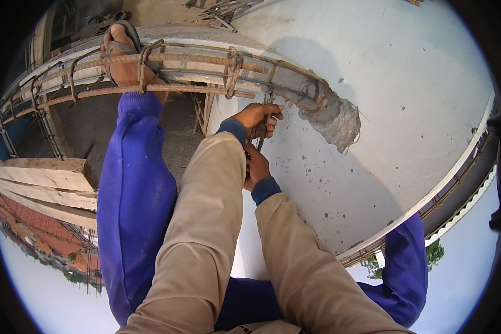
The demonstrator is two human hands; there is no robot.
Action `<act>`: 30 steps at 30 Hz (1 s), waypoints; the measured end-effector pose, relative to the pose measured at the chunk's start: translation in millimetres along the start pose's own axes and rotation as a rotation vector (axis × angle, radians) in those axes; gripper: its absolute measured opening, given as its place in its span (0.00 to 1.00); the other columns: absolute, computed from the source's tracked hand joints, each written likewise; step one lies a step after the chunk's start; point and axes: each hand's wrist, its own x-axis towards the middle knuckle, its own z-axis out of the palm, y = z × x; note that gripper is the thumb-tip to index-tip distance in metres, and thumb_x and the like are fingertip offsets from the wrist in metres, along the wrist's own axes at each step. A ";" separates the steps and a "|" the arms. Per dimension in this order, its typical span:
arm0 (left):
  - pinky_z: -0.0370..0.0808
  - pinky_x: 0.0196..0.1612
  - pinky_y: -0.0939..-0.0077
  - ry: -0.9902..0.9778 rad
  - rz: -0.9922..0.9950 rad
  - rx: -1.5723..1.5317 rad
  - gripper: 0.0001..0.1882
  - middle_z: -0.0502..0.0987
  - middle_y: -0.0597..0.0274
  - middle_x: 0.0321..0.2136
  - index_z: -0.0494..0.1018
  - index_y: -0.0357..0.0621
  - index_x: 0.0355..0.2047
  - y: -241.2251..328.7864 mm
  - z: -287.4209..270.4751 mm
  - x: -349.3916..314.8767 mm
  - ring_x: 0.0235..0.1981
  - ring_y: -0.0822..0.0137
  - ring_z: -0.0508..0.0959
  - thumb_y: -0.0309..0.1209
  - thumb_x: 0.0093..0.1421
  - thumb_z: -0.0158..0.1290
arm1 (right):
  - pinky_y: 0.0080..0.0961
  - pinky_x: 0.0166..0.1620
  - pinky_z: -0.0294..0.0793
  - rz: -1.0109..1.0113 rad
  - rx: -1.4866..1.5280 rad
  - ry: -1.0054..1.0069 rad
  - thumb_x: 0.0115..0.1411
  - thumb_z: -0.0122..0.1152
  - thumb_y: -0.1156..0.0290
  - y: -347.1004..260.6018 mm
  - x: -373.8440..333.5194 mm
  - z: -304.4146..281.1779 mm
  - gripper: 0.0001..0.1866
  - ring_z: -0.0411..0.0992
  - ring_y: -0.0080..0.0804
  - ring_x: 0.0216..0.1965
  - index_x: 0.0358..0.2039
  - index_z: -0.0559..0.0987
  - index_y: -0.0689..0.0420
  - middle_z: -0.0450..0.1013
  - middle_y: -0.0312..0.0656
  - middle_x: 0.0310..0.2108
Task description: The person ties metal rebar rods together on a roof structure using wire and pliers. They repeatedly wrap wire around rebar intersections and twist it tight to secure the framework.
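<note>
My left hand (249, 116) and my right hand (257, 168) are close together in front of the white wall, both closed around dark metal pincers (264, 131). The left hand grips higher up, near the jaws, and the right lower, around the handles. The tool's head points up toward the bent steel at the end of a rusty rebar cage (206, 58). Whether the jaws hold a wire is too small to tell. Wire-bound stirrups (233, 72) ring the bars just left of the hands.
My sandalled left foot (125, 61) rests at the rebar cage, above a deep opening. Rough broken concrete (342, 123) juts from the white wall (406, 83) on the right. Wooden planks (44, 173) lie at the left. Another rebar run follows the wall's lower right edge.
</note>
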 end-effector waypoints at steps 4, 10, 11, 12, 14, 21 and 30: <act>0.67 0.24 0.76 0.042 -0.040 -0.041 0.11 0.60 0.76 0.16 0.68 0.49 0.29 10.7 11.9 -7.3 0.17 0.78 0.61 0.38 0.66 0.54 | 0.22 0.24 0.68 -0.026 0.108 0.028 0.61 0.60 0.53 -10.8 -28.9 23.5 0.13 0.69 0.22 0.19 0.31 0.77 0.49 0.73 0.29 0.22; 0.64 0.20 0.76 0.108 -0.104 -0.166 0.09 0.61 0.75 0.17 0.67 0.48 0.28 17.0 26.3 -7.6 0.16 0.77 0.60 0.32 0.66 0.50 | 0.31 0.47 0.78 -0.053 0.084 -0.021 0.62 0.55 0.58 -29.3 -65.3 40.7 0.15 0.78 0.35 0.39 0.40 0.79 0.54 0.80 0.39 0.38; 0.65 0.19 0.76 0.161 -0.089 -0.173 0.09 0.61 0.73 0.17 0.67 0.46 0.28 13.9 29.9 -4.8 0.16 0.77 0.61 0.32 0.66 0.50 | 0.32 0.47 0.78 -0.013 0.051 0.105 0.62 0.55 0.59 -34.1 -67.4 38.0 0.14 0.78 0.35 0.39 0.40 0.79 0.55 0.80 0.39 0.38; 0.66 0.19 0.74 0.153 -0.051 -0.204 0.08 0.62 0.72 0.17 0.67 0.46 0.28 10.9 31.6 -1.2 0.15 0.75 0.62 0.31 0.65 0.50 | 0.32 0.46 0.78 -0.071 -0.066 0.160 0.62 0.55 0.60 -36.7 -67.5 34.4 0.13 0.79 0.36 0.38 0.40 0.79 0.55 0.80 0.40 0.39; 0.68 0.18 0.69 0.184 0.027 -0.253 0.07 0.63 0.69 0.17 0.66 0.45 0.28 4.2 38.4 12.1 0.14 0.73 0.63 0.29 0.64 0.48 | 0.31 0.36 0.75 -0.313 -0.421 0.347 0.61 0.59 0.61 -40.4 -67.2 22.4 0.12 0.76 0.33 0.29 0.35 0.78 0.57 0.77 0.38 0.29; 0.80 0.29 0.63 0.721 0.254 0.586 0.16 0.81 0.51 0.26 0.76 0.33 0.24 -15.2 45.0 44.5 0.22 0.59 0.82 0.36 0.62 0.52 | 0.27 0.23 0.67 -0.812 -1.065 0.583 0.64 0.63 0.59 -2.2 -43.3 -15.8 0.13 0.68 0.26 0.19 0.35 0.76 0.55 0.70 0.32 0.19; 0.78 0.29 0.72 0.083 0.131 0.252 0.27 0.74 0.66 0.22 0.77 0.35 0.41 -1.6 -9.8 0.8 0.25 0.70 0.79 0.51 0.60 0.64 | 0.20 0.27 0.67 0.063 0.064 -0.326 0.69 0.59 0.55 -5.0 1.3 -25.3 0.12 0.63 0.17 0.18 0.37 0.77 0.50 0.68 0.26 0.18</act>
